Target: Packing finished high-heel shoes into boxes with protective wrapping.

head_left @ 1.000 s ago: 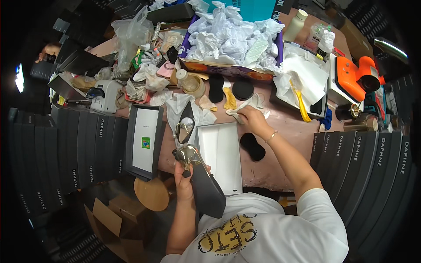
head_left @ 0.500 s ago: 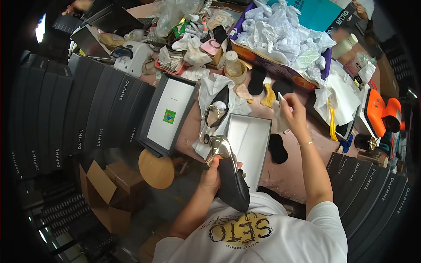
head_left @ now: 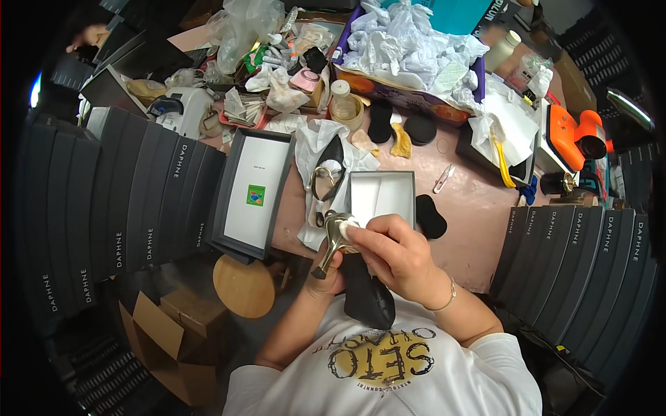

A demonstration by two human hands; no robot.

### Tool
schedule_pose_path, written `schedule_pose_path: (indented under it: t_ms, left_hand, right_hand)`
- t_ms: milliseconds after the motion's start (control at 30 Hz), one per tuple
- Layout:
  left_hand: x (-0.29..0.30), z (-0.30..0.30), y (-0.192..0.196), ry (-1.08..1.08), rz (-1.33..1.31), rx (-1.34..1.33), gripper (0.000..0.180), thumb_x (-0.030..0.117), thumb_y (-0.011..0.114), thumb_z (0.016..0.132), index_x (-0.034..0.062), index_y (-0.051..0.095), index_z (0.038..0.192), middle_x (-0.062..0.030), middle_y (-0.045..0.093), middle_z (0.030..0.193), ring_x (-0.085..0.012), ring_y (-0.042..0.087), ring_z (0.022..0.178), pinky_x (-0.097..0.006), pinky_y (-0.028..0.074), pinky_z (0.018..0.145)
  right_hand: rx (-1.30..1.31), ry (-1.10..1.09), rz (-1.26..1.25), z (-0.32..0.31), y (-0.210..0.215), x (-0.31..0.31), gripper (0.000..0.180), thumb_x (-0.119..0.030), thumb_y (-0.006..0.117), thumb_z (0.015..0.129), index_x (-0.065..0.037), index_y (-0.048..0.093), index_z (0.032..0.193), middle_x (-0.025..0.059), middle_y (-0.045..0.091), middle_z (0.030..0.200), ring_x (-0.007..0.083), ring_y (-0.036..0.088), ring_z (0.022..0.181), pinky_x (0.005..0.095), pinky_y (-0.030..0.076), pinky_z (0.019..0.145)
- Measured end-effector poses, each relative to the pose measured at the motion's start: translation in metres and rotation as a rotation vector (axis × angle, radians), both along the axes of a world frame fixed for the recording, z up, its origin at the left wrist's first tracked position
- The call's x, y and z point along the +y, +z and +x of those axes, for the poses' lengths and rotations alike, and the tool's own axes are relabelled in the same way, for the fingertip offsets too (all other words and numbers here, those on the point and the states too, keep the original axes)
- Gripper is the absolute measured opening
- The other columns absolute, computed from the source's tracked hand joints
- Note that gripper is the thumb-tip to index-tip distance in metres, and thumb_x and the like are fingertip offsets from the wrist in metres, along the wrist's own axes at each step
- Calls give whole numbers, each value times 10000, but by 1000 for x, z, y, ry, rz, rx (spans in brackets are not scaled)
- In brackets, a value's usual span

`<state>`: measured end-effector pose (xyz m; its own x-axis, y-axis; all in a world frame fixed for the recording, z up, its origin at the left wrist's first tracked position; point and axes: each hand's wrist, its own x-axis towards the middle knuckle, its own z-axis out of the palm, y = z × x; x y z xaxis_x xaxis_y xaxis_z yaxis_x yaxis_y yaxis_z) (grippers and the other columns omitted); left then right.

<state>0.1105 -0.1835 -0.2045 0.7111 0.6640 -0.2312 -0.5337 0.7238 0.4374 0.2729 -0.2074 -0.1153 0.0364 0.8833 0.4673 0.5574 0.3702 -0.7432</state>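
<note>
My left hand point(head_left: 329, 281) is closed around a black high-heeled shoe point(head_left: 368, 299), its toe pointing toward my chest and its shiny gold heel end upward. My right hand point(head_left: 401, 255) pinches a small white wipe point(head_left: 346, 231) against the metallic heel part; most of the wipe is hidden by the fingers. Beyond them, a matching black shoe point(head_left: 334, 154) with a gold buckle lies on white tissue paper point(head_left: 305, 149). Beside it stands an open shoebox point(head_left: 399, 188) with a white inside. A dark box lid point(head_left: 251, 166), white inside with a green sticker, lies to the left.
Stacked dark shoeboxes stand at left point(head_left: 149, 187) and right point(head_left: 576, 256). A purple-edged carton point(head_left: 416, 104) of crumpled paper is at the back. Thread snips point(head_left: 444, 178), black insole-shaped pads point(head_left: 430, 216) and a yellow cloth point(head_left: 401, 141) lie on the pink table. An orange tool point(head_left: 565, 139) sits right.
My right hand has come down from the table's right side to the shoe, bringing the white wipe onto the heel. The thread snips are now uncovered. The view has shifted slightly.
</note>
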Motion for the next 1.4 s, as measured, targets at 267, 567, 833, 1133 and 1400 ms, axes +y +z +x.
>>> schedule_pose_path:
  t_ms: [267, 567, 833, 1133, 1400]
  left_hand:
    - [-7, -10, -6, 8, 53, 27, 588, 464, 753, 745, 31, 590, 1108, -67, 623, 1048, -180, 587, 991, -309, 459, 896]
    - [-8, -4, 4, 43, 102, 49, 587, 467, 742, 755, 33, 587, 1119, -64, 618, 1067, -178, 583, 1011, -302, 451, 911]
    - [-13, 4, 1, 80, 28, 81, 559, 425, 746, 764, 47, 585, 1143, -68, 616, 1110, -191, 577, 1063, -318, 440, 959]
    - [-1, 4, -5, 4, 54, 22, 533, 434, 716, 793, 67, 556, 1145, -70, 602, 1077, -188, 596, 977, -340, 476, 902]
    - [2, 8, -2, 4, 54, -23, 532, 454, 690, 808, 63, 553, 1141, -90, 610, 1037, -228, 618, 947, -425, 491, 917]
  right_hand:
    - [-94, 50, 36, -12, 1, -30, 376, 22, 689, 709, -15, 633, 1080, 85, 567, 845, 219, 607, 694, 306, 509, 570]
    - [-67, 76, 36, -6, -2, -28, 360, 49, 714, 692, -25, 651, 1039, 85, 569, 847, 205, 603, 671, 298, 493, 554]
    - [-75, 22, 87, 5, 0, -21, 370, 45, 711, 684, -17, 647, 1043, 74, 567, 834, 202, 607, 690, 293, 490, 558]
    - [-26, 75, -37, 16, 7, -24, 310, 18, 695, 721, -30, 641, 1022, 75, 560, 826, 229, 599, 689, 312, 496, 584]
    - [139, -6, -130, 40, 11, -29, 194, 15, 678, 782, -18, 650, 971, 79, 556, 822, 177, 576, 627, 282, 474, 551]
